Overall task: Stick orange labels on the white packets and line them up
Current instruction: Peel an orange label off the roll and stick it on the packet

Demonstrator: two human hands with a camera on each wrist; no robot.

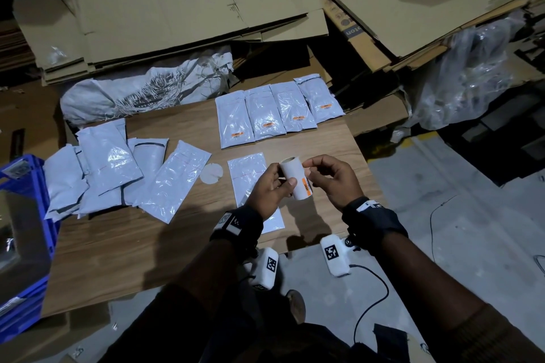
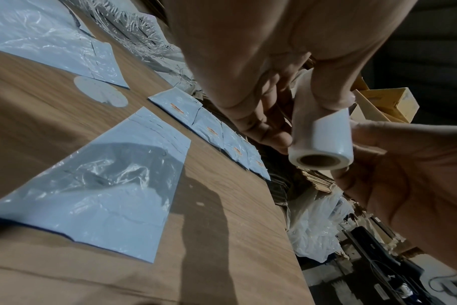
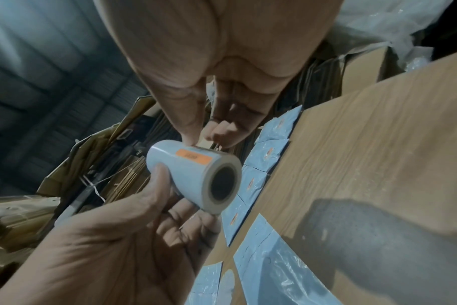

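My left hand [image 1: 280, 183] grips a white label roll [image 1: 295, 178] above the wooden board, thumb on top and fingers underneath. An orange label [image 1: 306, 186] sits on the roll's near end. My right hand [image 1: 317, 178] has its fingers curled, with thumb and fingertips pinching at the label's edge [image 3: 193, 158]. In the left wrist view the roll [image 2: 324, 142] shows its cardboard core. An unlabelled white packet [image 1: 246, 174] lies flat below my hands. Several labelled packets [image 1: 280, 110] form a row at the board's far edge. A loose pile of unlabelled packets [image 1: 109, 165] lies at the left.
A round scrap of backing paper [image 1: 211, 173] lies beside the packet. The wooden board [image 1: 147, 244] ends just right of my hands. A blue crate [image 1: 26, 244] stands at the left, a white sack [image 1: 141, 88] behind the pile, and flattened cardboard [image 1: 177, 3] beyond.
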